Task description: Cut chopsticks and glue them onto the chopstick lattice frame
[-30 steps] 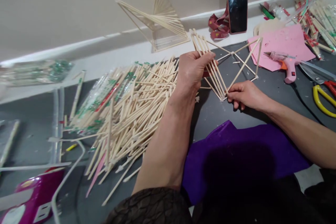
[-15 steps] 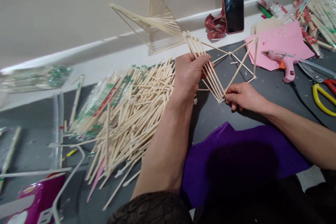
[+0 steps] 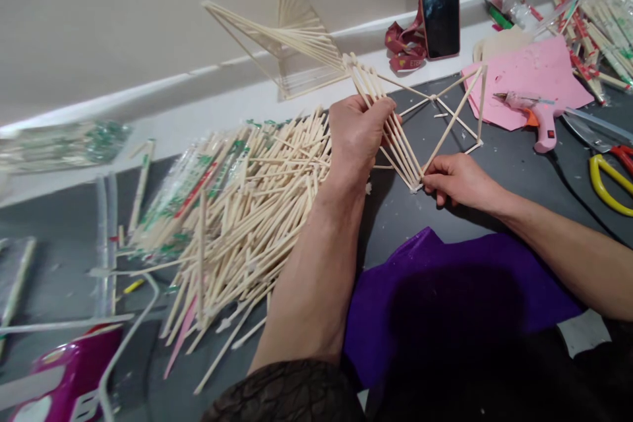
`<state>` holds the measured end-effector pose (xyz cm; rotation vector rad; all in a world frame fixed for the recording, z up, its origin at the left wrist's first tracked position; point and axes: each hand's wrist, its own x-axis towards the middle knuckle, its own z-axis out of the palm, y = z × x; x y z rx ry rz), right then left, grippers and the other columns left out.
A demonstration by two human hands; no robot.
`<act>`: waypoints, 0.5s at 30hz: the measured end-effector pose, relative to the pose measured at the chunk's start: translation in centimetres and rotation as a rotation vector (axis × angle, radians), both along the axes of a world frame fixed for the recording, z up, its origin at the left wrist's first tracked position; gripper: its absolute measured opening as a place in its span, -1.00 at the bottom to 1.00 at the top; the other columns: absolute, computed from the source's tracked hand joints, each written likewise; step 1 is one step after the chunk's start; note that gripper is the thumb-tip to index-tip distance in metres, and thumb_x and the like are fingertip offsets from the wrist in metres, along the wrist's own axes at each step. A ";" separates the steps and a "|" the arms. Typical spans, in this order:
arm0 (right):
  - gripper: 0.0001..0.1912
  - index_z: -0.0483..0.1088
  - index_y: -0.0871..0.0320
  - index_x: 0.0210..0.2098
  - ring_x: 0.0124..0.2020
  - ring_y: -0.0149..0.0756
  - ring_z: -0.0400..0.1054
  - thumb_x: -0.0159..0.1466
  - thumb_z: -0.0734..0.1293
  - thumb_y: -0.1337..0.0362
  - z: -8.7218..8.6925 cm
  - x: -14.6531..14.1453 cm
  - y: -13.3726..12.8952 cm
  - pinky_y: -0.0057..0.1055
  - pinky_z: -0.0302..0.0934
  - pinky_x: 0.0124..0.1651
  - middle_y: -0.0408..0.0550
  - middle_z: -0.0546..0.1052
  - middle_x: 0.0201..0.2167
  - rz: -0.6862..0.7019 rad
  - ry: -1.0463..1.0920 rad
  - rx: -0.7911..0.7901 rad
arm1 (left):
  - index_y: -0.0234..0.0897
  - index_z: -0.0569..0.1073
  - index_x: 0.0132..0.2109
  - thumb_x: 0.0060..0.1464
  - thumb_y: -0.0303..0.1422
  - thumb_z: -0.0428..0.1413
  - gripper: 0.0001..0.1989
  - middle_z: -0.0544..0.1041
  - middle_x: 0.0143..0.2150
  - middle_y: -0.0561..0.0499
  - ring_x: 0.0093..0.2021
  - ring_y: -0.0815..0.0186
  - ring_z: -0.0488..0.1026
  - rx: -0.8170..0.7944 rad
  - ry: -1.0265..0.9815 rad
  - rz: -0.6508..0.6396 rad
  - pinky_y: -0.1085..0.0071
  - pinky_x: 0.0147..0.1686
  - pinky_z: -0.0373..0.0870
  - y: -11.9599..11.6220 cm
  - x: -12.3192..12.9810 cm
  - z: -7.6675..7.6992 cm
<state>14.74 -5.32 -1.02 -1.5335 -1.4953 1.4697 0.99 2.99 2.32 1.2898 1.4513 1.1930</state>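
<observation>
A frame of glued wooden sticks (image 3: 451, 124) stands on the dark table. Its left side is a fanned row of sticks, and its right side is an open triangular shape. My left hand (image 3: 357, 135) is closed around the fanned row at mid-height, with the thumb across the front. My right hand (image 3: 457, 179) pinches the frame's lower front corner, where sticks meet in whitish glue; the fingertips partly hide that joint. Against the wall behind, a finished-looking twisted stick structure (image 3: 281, 36) overlaps the top of the fanned row in view.
Loose sticks (image 3: 262, 211) lie heaped left of my left forearm, beside wrapped chopsticks (image 3: 185, 188). A pink glue gun (image 3: 541, 119) rests on pink sheets (image 3: 534, 72), near yellow-handled scissors (image 3: 609, 186). A phone (image 3: 439, 3) leans on the wall. Purple cloth (image 3: 395, 277) lies in front.
Both hands keep their hold on the stick frame, almost unmoved. The whole view has shifted very slightly.
</observation>
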 end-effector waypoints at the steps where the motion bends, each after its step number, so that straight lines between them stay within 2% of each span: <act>1: -0.89 0.36 0.23 -0.41 -0.67 -0.58 0.32 0.25 0.25 0.42 -0.1 0.0 0.0 -0.66 0.09 -0.72 -0.17 0.46 -0.50 0.003 0.002 0.005 | -0.30 0.40 -0.51 -0.07 -0.45 0.11 -0.90 0.46 -0.60 0.06 -0.63 0.43 0.36 0.000 0.009 -0.001 0.55 -0.68 0.29 0.0 0.0 0.0; 15: -0.89 0.36 0.23 -0.39 -0.67 -0.60 0.33 0.26 0.23 0.41 -0.5 0.1 0.0 -0.68 0.10 -0.69 -0.16 0.47 -0.49 0.022 -0.019 0.056 | -0.28 0.40 -0.51 -0.05 -0.43 0.12 -0.88 0.48 -0.56 0.03 -0.60 0.40 0.37 -0.011 0.012 -0.021 0.51 -0.64 0.31 -0.2 0.0 0.2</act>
